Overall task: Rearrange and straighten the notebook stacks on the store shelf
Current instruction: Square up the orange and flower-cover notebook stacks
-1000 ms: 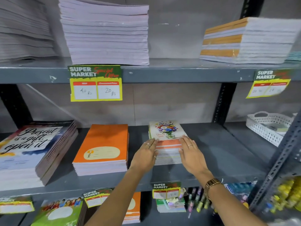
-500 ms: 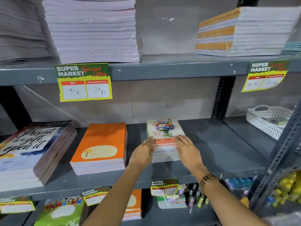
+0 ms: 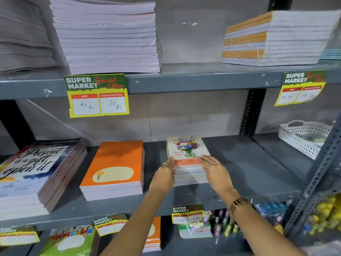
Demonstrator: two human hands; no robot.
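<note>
A small stack of flower-cover notebooks (image 3: 186, 148) sits in the middle of the grey middle shelf (image 3: 249, 172). My left hand (image 3: 164, 175) presses flat against the stack's left side, fingers reaching its top edge. My right hand (image 3: 215, 169) presses against the right side, fingertips on the top cover. Both hands clasp the stack between them. To the left lie an orange notebook stack (image 3: 115, 168) and a large stack with the lettering "Present is a gift, open it" (image 3: 31, 172).
The upper shelf holds tall white-edged notebook piles (image 3: 107, 37) and an orange-striped pile (image 3: 273, 37). Yellow price tags (image 3: 97, 96) hang from shelf edges. A white perforated basket (image 3: 302, 137) stands at the right. A slanted metal upright (image 3: 321, 174) crosses the right foreground. Pens and books fill the lower shelf.
Both hands have slid from the top of the flower stack toward its sides and pushed it slightly back on the shelf; the camera has shifted a little.
</note>
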